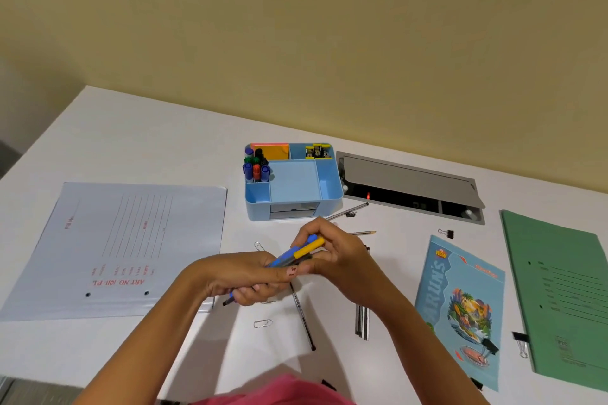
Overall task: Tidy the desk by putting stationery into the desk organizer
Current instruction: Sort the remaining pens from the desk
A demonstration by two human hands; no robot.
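A light blue desk organizer stands at the back middle of the white desk, with markers, sticky notes and yellow-black clips in its compartments. In front of it both hands meet over a bundle of pens with blue and yellow caps. My left hand grips the bundle's lower part; my right hand holds its upper end. Loose pencils lie on the desk under the hands, and two more lie near the organizer.
A white file folder lies at left. A blue booklet and a green folder lie at right. A grey cable hatch sits behind. Paper clips and binder clips are scattered around.
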